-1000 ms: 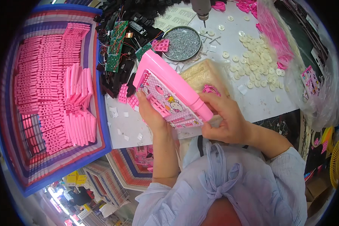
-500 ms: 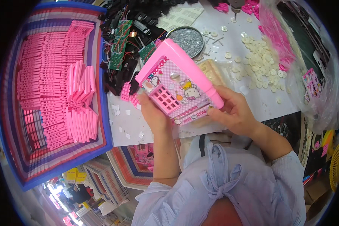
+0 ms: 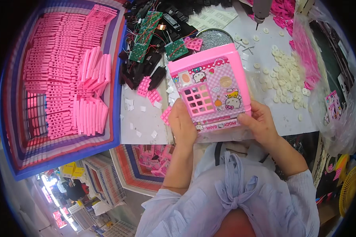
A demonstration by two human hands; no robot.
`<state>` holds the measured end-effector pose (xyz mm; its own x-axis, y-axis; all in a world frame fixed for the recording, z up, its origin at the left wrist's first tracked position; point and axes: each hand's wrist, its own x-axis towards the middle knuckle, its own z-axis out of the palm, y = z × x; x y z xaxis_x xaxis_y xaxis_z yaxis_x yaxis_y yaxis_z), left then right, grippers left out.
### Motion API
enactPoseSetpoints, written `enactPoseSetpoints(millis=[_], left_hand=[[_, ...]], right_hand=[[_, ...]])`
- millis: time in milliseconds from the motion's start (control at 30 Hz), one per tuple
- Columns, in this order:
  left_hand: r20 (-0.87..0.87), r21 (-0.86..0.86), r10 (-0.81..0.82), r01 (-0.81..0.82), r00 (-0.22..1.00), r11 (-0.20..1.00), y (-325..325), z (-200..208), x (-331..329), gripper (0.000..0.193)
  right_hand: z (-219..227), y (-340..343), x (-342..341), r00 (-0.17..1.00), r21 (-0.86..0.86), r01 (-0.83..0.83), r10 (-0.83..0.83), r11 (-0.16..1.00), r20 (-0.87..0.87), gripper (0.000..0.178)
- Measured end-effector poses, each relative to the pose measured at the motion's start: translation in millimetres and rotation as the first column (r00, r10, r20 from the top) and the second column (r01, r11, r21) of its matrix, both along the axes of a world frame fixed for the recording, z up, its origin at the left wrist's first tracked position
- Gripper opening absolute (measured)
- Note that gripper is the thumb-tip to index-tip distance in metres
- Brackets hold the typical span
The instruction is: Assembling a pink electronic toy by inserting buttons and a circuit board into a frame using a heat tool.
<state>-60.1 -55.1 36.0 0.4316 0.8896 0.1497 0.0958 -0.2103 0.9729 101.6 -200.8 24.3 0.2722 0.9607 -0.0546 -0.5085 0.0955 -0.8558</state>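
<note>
A pink plastic toy casing (image 3: 245,77) is held between my two hands above the white work table. Its front carries a cartoon sticker, a grid of square holes at the left and a round spot at the upper right. My left hand (image 3: 182,125) grips the lower left edge with the thumb up along the side. At the lower right corner my right hand (image 3: 263,123) has its thumb on the front and its fingers around the edge. Small pink button pads (image 3: 154,96) lie on the table beyond my left hand.
A blue-rimmed basket (image 3: 124,43) of stacked pink panels stands at left. Black parts and green circuit boards (image 3: 145,37) lie behind, beside a round tin of screws (image 3: 215,38). White discs (image 3: 283,75) are heaped at right. A power driver (image 3: 261,11) hangs at the back.
The casing has turned from a slant to nearly upright and shifted slightly right in the picture. Both hands still hold it. The view has shifted, showing more of the driver.
</note>
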Motion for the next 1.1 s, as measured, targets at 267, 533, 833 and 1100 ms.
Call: enactPoseSetpoints(millis=[267,533,833,1100], left_hand=[[-0.043,0.161,-0.245,0.248,0.969,0.955,-0.9,-0.1,-18.6,0.033],[0.296,0.055,-0.418,0.422,0.859,0.905,54.7,34.7,-1.7,0.03],[-0.24,0.651,-0.449,0.486,0.861,0.583,83.2,43.5,5.0,0.03],[-0.585,0.472,-0.493,0.764,0.645,0.44,32.4,-17.8,-11.5,0.038]], right_hand=[[34.0,26.8,46.4,0.989,-0.158,0.012,0.012,0.987,0.15,0.033],[56.6,45.9,60.1,0.713,0.24,0.044,-0.199,0.97,0.673,0.033],[34.4,52.5,79.1,0.239,0.261,-0.072,-0.237,0.963,0.942,0.03],[-7.6,-4.1,78.2,-0.085,0.019,-0.277,-0.044,0.961,0.995,0.058]])
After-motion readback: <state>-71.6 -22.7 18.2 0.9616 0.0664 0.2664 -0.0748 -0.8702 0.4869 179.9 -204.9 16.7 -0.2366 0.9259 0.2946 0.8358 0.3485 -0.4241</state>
